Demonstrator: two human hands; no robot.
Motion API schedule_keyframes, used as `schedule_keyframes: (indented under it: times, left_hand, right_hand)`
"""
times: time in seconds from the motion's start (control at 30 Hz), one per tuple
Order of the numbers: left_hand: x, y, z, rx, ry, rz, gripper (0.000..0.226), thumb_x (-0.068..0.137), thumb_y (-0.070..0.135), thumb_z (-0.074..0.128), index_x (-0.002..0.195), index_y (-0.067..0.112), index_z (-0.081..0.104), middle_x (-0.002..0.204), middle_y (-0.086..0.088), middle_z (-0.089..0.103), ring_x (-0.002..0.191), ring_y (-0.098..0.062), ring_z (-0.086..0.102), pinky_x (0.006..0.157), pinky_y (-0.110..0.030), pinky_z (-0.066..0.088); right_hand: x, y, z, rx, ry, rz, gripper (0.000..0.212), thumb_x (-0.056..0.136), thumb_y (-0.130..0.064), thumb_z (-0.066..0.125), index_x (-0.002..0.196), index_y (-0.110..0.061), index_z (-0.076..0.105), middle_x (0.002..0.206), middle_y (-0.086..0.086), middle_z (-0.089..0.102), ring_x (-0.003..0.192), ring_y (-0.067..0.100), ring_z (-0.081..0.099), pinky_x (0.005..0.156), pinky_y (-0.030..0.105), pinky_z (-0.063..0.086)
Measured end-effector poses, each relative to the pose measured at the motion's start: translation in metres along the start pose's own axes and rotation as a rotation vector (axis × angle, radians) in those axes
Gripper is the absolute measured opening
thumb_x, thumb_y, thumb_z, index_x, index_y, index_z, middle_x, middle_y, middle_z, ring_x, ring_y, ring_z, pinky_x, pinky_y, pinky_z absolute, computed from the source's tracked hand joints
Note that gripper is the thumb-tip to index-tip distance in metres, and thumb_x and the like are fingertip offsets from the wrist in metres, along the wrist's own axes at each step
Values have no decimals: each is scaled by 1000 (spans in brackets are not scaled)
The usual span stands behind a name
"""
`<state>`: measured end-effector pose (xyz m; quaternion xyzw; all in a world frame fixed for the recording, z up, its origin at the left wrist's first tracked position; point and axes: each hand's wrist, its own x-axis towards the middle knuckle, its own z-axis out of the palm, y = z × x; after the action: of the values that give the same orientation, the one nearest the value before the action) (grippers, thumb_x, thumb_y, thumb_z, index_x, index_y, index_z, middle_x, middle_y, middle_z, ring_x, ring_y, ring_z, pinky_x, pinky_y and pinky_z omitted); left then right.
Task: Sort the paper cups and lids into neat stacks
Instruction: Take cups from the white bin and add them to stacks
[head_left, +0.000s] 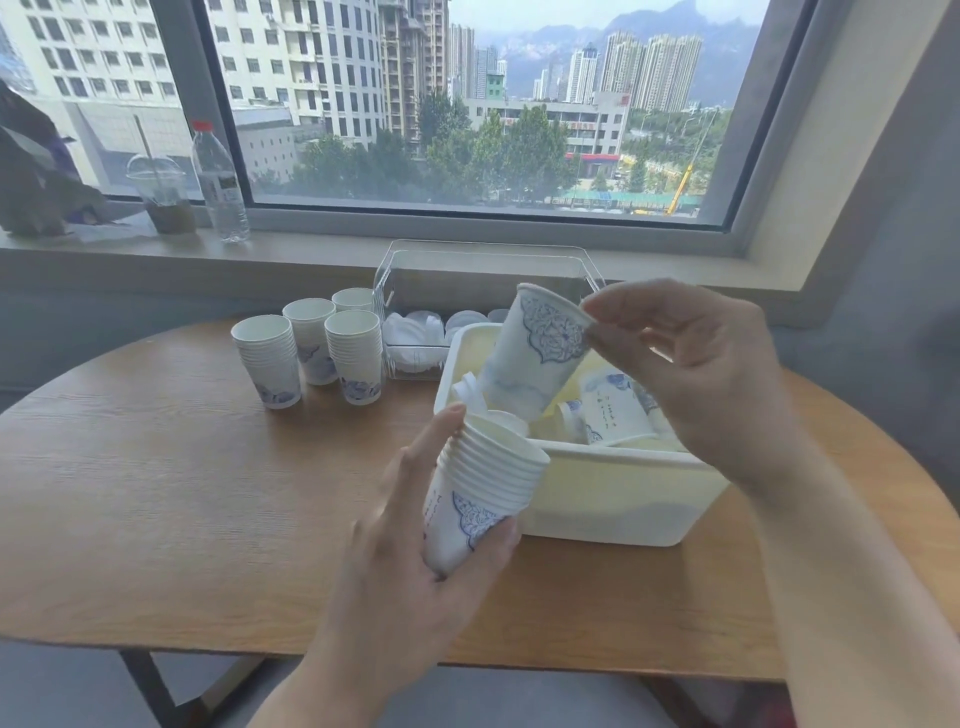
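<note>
Sorting is going on at the wooden table (156, 493), and each thing is sitting where it helps the work. The left hand (415, 535) is gripping a nested stack of cups (480, 486), with its thumb and fingers curled round the lower part. The stack is tilting with its open mouth turned up and to the right, I think so that the next cup can slide in easily. The right hand (696, 374) is pinching a single cup (535, 358) by its rim between thumb and fingertips. This cup is hanging tilted above the white bin (597, 499), with its base pointing down towards the mouth of the held stack, but the two are not touching yet. Holding it only by the rim is leaving the body free to enter the stack.

Inside the bin, loose cups (610, 410) and some lids (470, 389) are lying mixed, so the task seems not finished. Four finished cup stacks (311, 348) are standing upright near each other on the far left part of the table, away from the working space. Behind the bin, a clear box (483, 270) is holding white lids (415, 338), kept apart from the cups.
</note>
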<state>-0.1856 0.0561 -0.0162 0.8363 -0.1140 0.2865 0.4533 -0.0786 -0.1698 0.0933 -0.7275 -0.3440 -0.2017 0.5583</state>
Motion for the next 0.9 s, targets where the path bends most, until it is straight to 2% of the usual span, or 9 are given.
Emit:
schedule_keyframes:
  times: [0.2, 0.3, 0.4, 0.6, 0.73, 0.8, 0.9]
  left_hand:
    - [0, 3, 3, -2, 8, -13, 83, 85, 59, 71, 156, 51, 28, 122, 9, 69, 82, -4, 67, 65, -27, 52]
    - [0, 5, 4, -19, 22, -6, 85, 85, 58, 72, 157, 50, 28, 128, 13, 67, 83, -7, 71, 63, -34, 58]
    - [2, 6, 2, -44, 55, -1, 85, 86, 56, 73, 158, 50, 28, 127, 17, 65, 83, -11, 72, 64, -33, 59]
    - [6, 0, -10, -48, 92, -20, 89, 84, 53, 75, 159, 49, 28, 116, 6, 70, 86, -13, 70, 68, -26, 53]
    - [9, -7, -21, -21, 133, -15, 91, 83, 55, 74, 159, 52, 25, 130, 9, 65, 91, -12, 68, 75, -19, 52]
    - [11, -12, -28, -22, 143, -11, 90, 83, 54, 74, 160, 50, 27, 129, 7, 65, 90, -12, 69, 73, -18, 51]
    - [14, -23, -42, -1, 174, -9, 85, 84, 54, 74, 157, 46, 32, 123, 10, 66, 79, -13, 70, 62, -19, 52]
  right_hand:
    - [-8, -8, -3, 37, -164, 31, 10, 94, -16, 76, 101, -21, 79, 99, -2, 79, 89, 23, 71, 86, 31, 55]
    - [-11, -10, 2, 32, -247, 49, 10, 93, -12, 75, 101, -17, 79, 96, -4, 78, 90, 26, 70, 85, 29, 55]
    - [-13, -13, 9, 44, -309, 53, 10, 94, -9, 75, 101, -15, 79, 94, -5, 78, 89, 20, 70, 84, 25, 54]
    - [-12, -12, 26, 31, -375, 66, 12, 95, -10, 75, 98, -20, 79, 94, -5, 78, 91, 20, 72, 85, 27, 55]
    - [-10, -12, 46, 51, -370, 73, 11, 96, -11, 74, 100, -18, 80, 100, -1, 78, 97, 25, 73, 91, 47, 57]
    - [-9, -12, 57, 59, -355, 82, 12, 96, -9, 73, 100, -18, 80, 101, -1, 77, 97, 25, 73, 92, 53, 56]
    - [-8, -14, 78, 34, -327, 90, 14, 96, -9, 73, 100, -20, 80, 99, -5, 76, 95, 20, 72, 91, 45, 57]
